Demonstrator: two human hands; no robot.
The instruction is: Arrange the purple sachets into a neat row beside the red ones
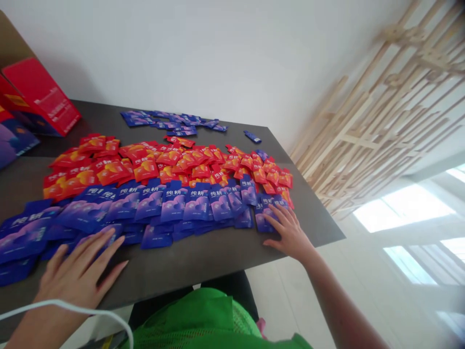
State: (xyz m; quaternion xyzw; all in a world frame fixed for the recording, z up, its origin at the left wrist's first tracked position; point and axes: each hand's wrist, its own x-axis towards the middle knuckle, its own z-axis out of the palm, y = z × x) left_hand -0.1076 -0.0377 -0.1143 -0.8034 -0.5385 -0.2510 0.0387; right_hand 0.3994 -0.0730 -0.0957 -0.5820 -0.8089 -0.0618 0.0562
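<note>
A white cable (56,302) crosses before my left hand (76,275), which, like my right hand (289,235), lies spread and grips nothing, at the purple packets (196,204), seemingly mostly lined up, while beyond both hands red packets (145,168) stay loosely heaped.

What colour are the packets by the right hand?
The packets are blue with purple shapes, best seen in the head view.

Two hands (74,276); one white cable (65,304); many red pouches (145,168), blue pouches (196,206) and slim sachets (181,131), too overlapped to count.
</note>
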